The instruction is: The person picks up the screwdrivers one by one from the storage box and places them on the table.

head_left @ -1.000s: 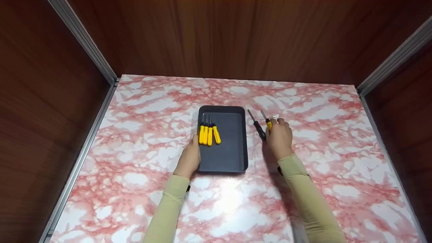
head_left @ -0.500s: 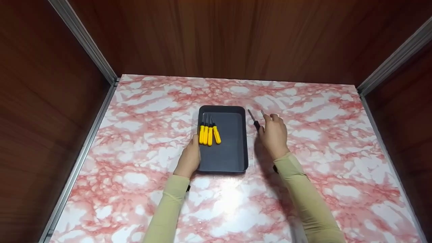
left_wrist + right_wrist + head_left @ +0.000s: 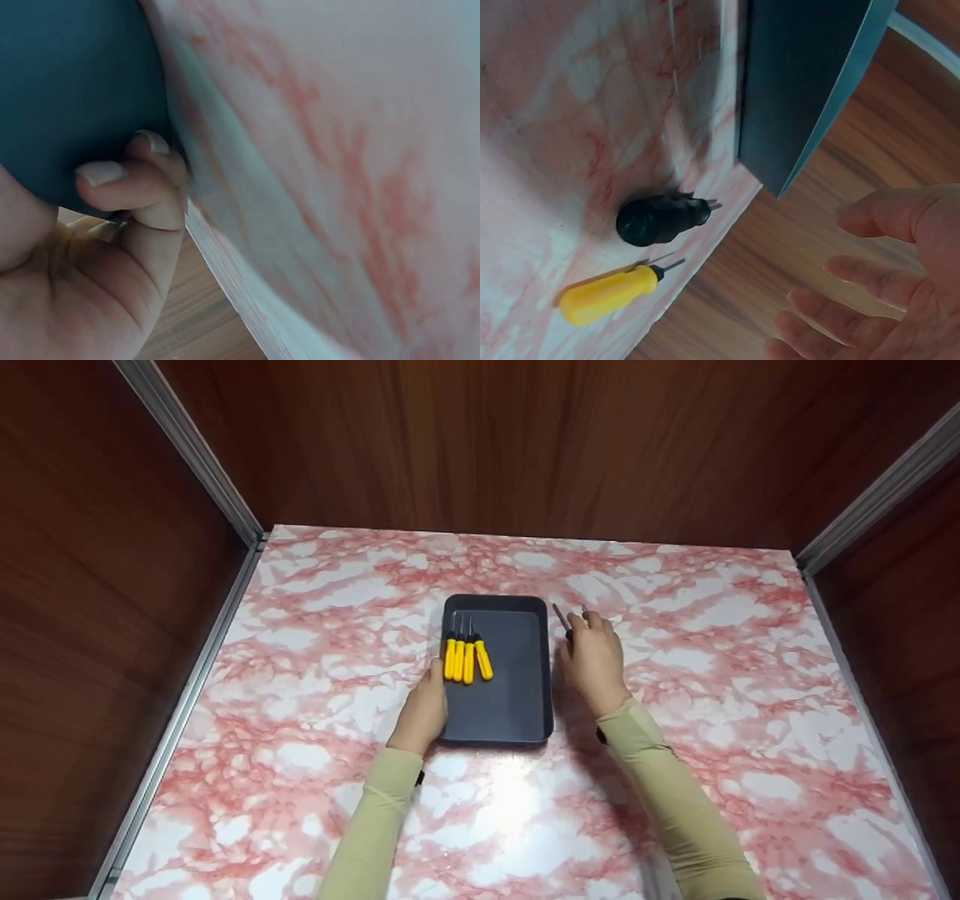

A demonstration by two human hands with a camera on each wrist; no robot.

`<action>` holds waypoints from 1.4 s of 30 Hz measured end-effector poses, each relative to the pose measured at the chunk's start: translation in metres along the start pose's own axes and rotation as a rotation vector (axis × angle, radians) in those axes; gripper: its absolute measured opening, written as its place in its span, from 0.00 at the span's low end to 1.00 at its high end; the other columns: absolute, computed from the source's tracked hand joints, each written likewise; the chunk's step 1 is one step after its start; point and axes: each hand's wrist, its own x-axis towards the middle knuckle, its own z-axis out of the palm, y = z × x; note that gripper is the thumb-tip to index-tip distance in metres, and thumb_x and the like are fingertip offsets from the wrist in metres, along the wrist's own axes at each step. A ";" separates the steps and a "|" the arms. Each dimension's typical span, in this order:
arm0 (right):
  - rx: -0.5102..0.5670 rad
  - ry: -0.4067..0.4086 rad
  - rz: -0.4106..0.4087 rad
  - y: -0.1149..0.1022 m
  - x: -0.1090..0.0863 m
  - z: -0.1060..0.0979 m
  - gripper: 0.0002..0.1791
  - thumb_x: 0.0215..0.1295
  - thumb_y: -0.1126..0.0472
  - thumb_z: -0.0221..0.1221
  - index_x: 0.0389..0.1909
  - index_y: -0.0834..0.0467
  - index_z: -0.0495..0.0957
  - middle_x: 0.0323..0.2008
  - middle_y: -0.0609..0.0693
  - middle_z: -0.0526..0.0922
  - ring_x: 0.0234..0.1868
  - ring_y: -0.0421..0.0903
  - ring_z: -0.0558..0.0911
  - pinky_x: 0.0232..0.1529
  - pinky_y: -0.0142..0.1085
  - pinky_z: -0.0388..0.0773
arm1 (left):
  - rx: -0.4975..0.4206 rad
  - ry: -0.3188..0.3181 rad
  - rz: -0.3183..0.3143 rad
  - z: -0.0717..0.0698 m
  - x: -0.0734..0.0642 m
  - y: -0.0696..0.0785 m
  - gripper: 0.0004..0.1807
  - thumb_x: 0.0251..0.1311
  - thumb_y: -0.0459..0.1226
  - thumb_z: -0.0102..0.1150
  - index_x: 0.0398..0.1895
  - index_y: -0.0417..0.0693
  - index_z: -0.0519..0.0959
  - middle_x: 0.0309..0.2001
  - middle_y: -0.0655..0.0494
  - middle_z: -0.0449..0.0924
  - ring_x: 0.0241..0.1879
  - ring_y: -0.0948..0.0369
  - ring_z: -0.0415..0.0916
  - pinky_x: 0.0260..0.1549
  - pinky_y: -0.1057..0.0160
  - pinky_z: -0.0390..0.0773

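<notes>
At the left side of a dark grey rectangular tray (image 3: 502,709), my left hand (image 3: 421,711) grips the wall, thumb at the rim. The left wrist view has its fingers curled against the tray's outside. Several yellow-handled screwdrivers (image 3: 469,661) lie side by side in the tray, near its left wall. My right hand (image 3: 596,664) hovers right of the tray, fingers spread and holding nothing. Two screwdrivers lie on the table beneath it, one black (image 3: 658,219) and one yellow (image 3: 609,295). In the head view the hand hides their handles, leaving mainly the shafts visible.
The table (image 3: 322,607) has a red and white marbled top. Brown wood-grain panels (image 3: 480,450) enclose its back and sides, with metal rails (image 3: 202,457) at the corners.
My right hand has moved left toward the tray, passing over the yellow screwdriver and then the black one, which it now partly covers. The left hand and tray hold still.
</notes>
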 end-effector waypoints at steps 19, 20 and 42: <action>-0.055 -0.092 -0.070 -0.031 -0.003 0.006 0.27 0.58 0.56 0.63 0.56 0.66 0.75 0.58 0.67 0.72 0.58 0.66 0.70 0.60 0.54 0.63 | -0.008 -0.013 -0.011 0.000 -0.001 0.001 0.20 0.66 0.25 0.44 0.60 0.36 0.57 0.40 0.41 0.75 0.33 0.46 0.78 0.33 0.51 0.77; -0.054 -0.101 -0.065 -0.033 -0.003 0.006 0.28 0.58 0.56 0.63 0.57 0.66 0.74 0.58 0.67 0.71 0.59 0.66 0.69 0.61 0.53 0.62 | -0.011 -0.013 -0.013 0.000 -0.001 0.001 0.19 0.66 0.25 0.44 0.59 0.36 0.57 0.40 0.41 0.75 0.33 0.46 0.77 0.33 0.51 0.77; -0.083 -0.180 -0.112 -0.057 -0.009 0.016 0.30 0.62 0.50 0.60 0.61 0.62 0.72 0.62 0.67 0.68 0.62 0.64 0.67 0.62 0.53 0.60 | -0.006 0.001 -0.019 0.000 -0.001 0.000 0.16 0.66 0.25 0.43 0.56 0.37 0.59 0.39 0.41 0.75 0.33 0.45 0.77 0.33 0.50 0.76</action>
